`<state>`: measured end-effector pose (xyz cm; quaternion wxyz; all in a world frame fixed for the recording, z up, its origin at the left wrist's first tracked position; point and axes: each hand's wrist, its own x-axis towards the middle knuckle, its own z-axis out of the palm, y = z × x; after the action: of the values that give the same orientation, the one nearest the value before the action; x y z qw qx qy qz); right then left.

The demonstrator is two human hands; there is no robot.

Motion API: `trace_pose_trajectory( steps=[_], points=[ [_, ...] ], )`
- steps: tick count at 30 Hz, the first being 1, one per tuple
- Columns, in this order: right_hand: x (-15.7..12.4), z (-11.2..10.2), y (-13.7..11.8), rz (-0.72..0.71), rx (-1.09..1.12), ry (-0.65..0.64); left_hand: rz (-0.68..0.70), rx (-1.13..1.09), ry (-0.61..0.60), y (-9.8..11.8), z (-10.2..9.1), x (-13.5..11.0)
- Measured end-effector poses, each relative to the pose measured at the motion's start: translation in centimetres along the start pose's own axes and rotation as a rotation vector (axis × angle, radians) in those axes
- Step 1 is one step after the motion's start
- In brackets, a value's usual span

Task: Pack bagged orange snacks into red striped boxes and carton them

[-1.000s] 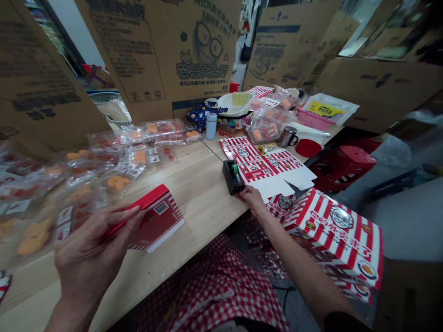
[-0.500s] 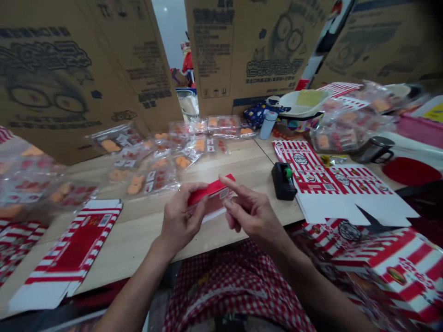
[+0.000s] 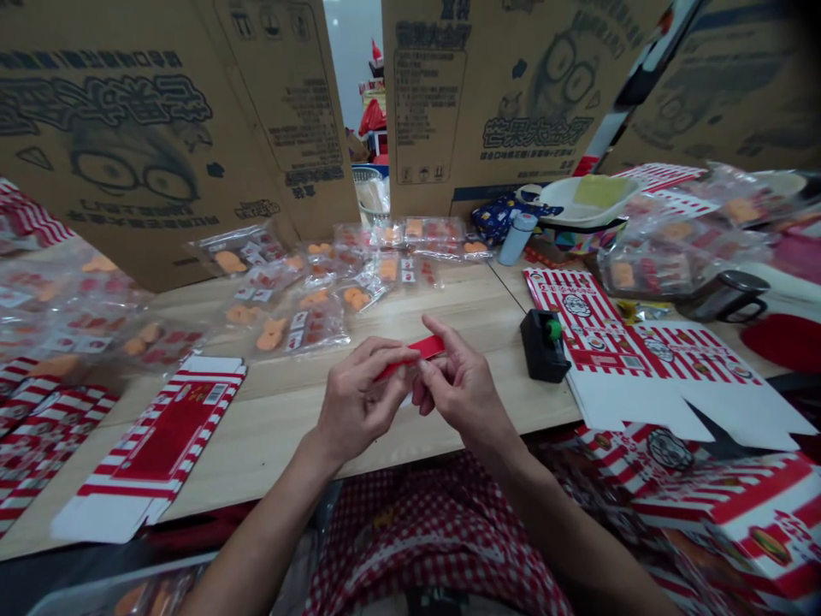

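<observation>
Between my two hands, above the front middle of the table, is a small red box (image 3: 428, 346); only its narrow red side shows, and the fingers hide most of it. My left hand (image 3: 363, 398) is closed around its left end. At the right end my right hand (image 3: 467, 389) pinches it with thumb and curled fingers, the index finger stretched up along the edge. To the right of my right hand stands a black tape dispenser (image 3: 544, 346) with a green core. A flat red-and-white striped carton (image 3: 170, 436) lies to the left of my left hand.
Clear packets of orange and red pieces (image 3: 314, 325) lie at the back and left. Flat striped cartons (image 3: 616, 351), a light blue bottle (image 3: 516, 239) and a dark mug (image 3: 724, 297) are on the right. Large cardboard boxes (image 3: 423, 111) wall off the back.
The red box has tilted, so its broad printed face no longer shows, only a narrow side. My right hand has closed in on its end. The whole view has shifted slightly left.
</observation>
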<state>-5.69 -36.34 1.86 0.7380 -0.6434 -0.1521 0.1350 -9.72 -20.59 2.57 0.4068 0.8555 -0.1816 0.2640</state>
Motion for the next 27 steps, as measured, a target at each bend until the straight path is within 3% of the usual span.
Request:
trace_pose_trajectory(
  steps=[5,8,10,12,14,16,17,19,21,23,25,27],
  points=[
    [0.2,0.2,1.0,-0.074,-0.059,0.056,-0.157,0.107,0.027,0.3,0.1,1.2],
    [-0.1,0.7,1.9,-0.081,-0.078,0.070,-0.115,0.184,-0.037,0.5,-0.1,2.0],
    [-0.2,0.7,2.8,-0.082,-0.120,0.059,-0.127,0.230,0.000,-0.4,-0.9,2.3],
    [0.2,0.1,4.0,-0.086,-0.196,0.050,-0.268,0.223,0.148,-2.6,-2.3,1.9],
    [1.7,-1.4,5.4,-0.079,-0.316,0.047,-0.517,0.104,0.373,-6.0,-3.9,0.5],
    [4.6,-3.5,6.6,-0.024,-0.592,0.033,-0.744,-0.063,0.530,-9.9,-5.1,-1.9],
    [6.4,-4.7,7.1,0.017,-0.771,0.028,-0.853,-0.085,0.516,-11.7,-5.4,-3.4],
    [10.6,-6.6,8.2,0.096,-1.098,0.011,-0.992,0.067,0.358,-14.2,-5.8,-6.9],
    [15.0,-7.7,9.1,0.121,-1.246,-0.015,-0.944,0.362,0.236,-15.3,-5.7,-9.9],
    [19.3,-7.6,10.0,0.106,-1.332,-0.070,-0.739,0.549,0.150,-15.1,-5.7,-11.5],
    [23.1,-6.5,10.8,0.072,-1.426,-0.148,-0.503,0.586,0.053,-14.2,-5.7,-11.2],
    [26.4,-5.0,11.4,0.037,-1.503,-0.212,-0.355,0.555,-0.040,-13.1,-5.7,-9.3]
  ],
)
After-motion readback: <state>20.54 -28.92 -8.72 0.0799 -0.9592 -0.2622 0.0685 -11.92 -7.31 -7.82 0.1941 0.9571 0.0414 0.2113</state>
